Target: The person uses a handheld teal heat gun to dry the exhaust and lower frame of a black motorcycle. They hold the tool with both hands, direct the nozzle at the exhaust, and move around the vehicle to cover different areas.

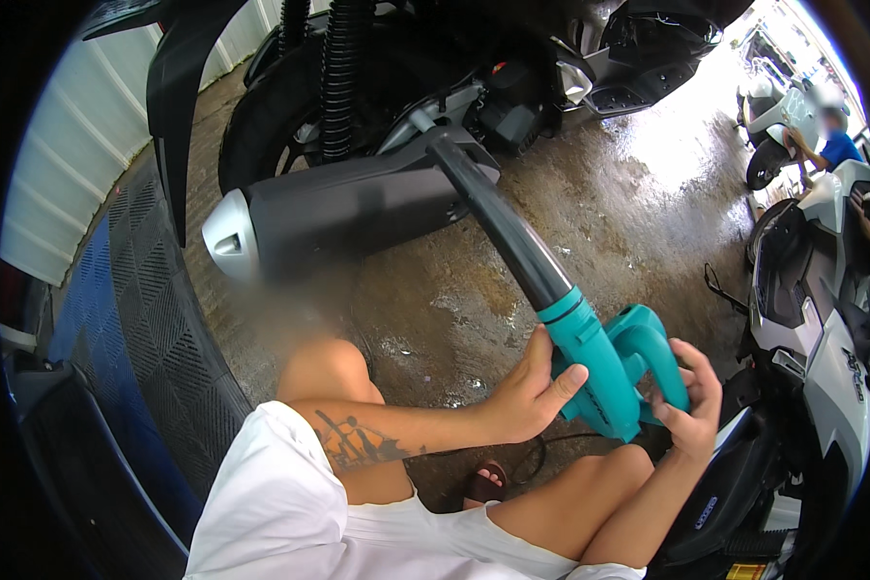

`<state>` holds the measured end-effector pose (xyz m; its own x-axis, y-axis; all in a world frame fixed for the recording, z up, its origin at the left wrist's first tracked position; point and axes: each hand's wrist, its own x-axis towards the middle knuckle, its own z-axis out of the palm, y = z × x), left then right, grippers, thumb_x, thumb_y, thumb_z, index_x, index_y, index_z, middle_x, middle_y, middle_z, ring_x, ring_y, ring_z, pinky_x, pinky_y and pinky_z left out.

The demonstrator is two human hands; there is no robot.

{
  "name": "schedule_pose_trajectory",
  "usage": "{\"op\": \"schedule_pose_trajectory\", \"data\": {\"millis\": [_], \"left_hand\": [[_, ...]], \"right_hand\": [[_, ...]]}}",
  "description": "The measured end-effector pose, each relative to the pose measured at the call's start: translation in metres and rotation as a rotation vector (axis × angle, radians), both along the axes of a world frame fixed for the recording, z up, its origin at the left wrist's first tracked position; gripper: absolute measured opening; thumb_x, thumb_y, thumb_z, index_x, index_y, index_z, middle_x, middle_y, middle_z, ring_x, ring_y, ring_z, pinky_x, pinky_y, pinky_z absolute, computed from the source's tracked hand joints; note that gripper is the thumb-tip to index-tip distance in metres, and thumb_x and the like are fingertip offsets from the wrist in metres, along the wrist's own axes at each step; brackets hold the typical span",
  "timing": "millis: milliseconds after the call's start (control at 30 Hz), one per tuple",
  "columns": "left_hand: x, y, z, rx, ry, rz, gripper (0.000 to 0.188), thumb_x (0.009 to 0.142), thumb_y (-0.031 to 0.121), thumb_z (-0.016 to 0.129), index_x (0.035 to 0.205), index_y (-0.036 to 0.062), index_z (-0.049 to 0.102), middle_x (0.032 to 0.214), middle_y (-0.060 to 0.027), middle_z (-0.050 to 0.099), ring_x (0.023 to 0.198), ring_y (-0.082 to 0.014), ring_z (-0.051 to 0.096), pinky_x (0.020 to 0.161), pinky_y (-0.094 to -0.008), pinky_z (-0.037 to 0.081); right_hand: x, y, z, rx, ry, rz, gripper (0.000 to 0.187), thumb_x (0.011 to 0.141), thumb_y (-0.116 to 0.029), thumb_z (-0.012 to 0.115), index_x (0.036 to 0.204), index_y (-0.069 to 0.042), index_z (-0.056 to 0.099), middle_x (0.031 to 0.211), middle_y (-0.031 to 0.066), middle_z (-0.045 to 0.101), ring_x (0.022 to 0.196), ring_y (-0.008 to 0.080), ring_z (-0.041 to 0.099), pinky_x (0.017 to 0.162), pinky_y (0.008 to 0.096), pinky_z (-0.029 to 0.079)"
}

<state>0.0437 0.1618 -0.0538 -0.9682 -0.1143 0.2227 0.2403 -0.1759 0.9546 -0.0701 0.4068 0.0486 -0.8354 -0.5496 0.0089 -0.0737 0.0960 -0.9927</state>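
Both of my hands hold a teal electric blower [599,382], tilted with its long black nozzle [512,232] pointing up and to the left. My left hand [534,389] grips the side of the blower's body, thumb on top. My right hand [691,398] has its fingers closed around the rear loop handle. The nozzle's end lies over the far end of a scooter's dark grey muffler [348,217]; whether they touch I cannot tell. A silver cap [229,237] closes the muffler's near-left end.
Behind the muffler stands the scooter's rear wheel [251,145] with a black shock spring [338,87]. Wet concrete floor [425,319] lies below. Blue and grey floor tiles [126,290] run along the left. A white and black scooter [812,329] stands at right; beyond it, a person [836,145] in blue crouches.
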Motion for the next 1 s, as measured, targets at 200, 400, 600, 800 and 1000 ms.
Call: {"op": "schedule_pose_trajectory", "data": {"millis": [200,400,600,800,1000], "left_hand": [[-0.004,-0.034,0.071,0.249,0.056,0.031,0.073,0.121,0.053,0.039,0.168,0.0003,0.022,0.16,-0.0151,0.042,0.15,-0.0247,0.041,0.127,-0.0437,0.032],[0.005,-0.075,0.145,0.374,-0.012,-0.189,0.072,0.118,0.061,0.041,0.158,0.001,0.043,0.145,-0.0118,0.058,0.136,-0.0201,0.056,0.115,-0.0383,0.047],[0.015,-0.073,0.181,0.259,0.121,0.048,0.057,0.116,0.054,0.054,0.12,-0.0012,0.066,0.106,-0.0234,0.073,0.101,-0.0358,0.072,0.093,-0.0476,0.054],[0.043,-0.091,0.155,0.135,-0.031,0.097,0.061,0.111,0.052,0.066,0.138,-0.0022,0.063,0.125,-0.0174,0.073,0.113,-0.025,0.072,0.097,-0.0404,0.056],[0.05,-0.105,0.119,-0.266,-0.023,0.109,0.051,0.105,0.049,0.07,0.131,0.0048,0.071,0.11,-0.0234,0.075,0.101,-0.0416,0.074,0.094,-0.0516,0.056]], "right_hand": [[0.011,-0.028,0.063,-0.27,0.069,0.209,0.107,0.068,0.0,0.084,0.165,0.007,0.038,0.108,0.0193,0.07,0.077,0.0163,0.066,0.072,0.0299,0.061],[0.031,-0.042,0.101,-0.36,0.25,0.142,0.102,0.078,0.002,0.083,0.168,0.008,0.034,0.112,0.0242,0.067,0.06,0.0119,0.063,0.056,0.0242,0.052],[0.054,-0.047,0.089,-0.453,0.32,0.074,0.102,0.082,-0.003,0.08,0.168,0.014,0.028,0.123,0.0309,0.07,0.058,0.012,0.062,0.053,0.0261,0.049],[0.102,-0.076,0.056,-0.275,0.19,-0.072,0.113,0.082,-0.012,0.088,0.171,0.012,0.023,0.086,0.0132,0.07,0.062,0.016,0.067,0.055,0.0276,0.052],[0.131,-0.098,0.014,-0.28,-0.097,-0.086,0.078,0.085,-0.019,0.089,0.146,0.011,0.05,0.088,0.0107,0.069,0.062,0.0146,0.065,0.054,0.0257,0.053]]}}
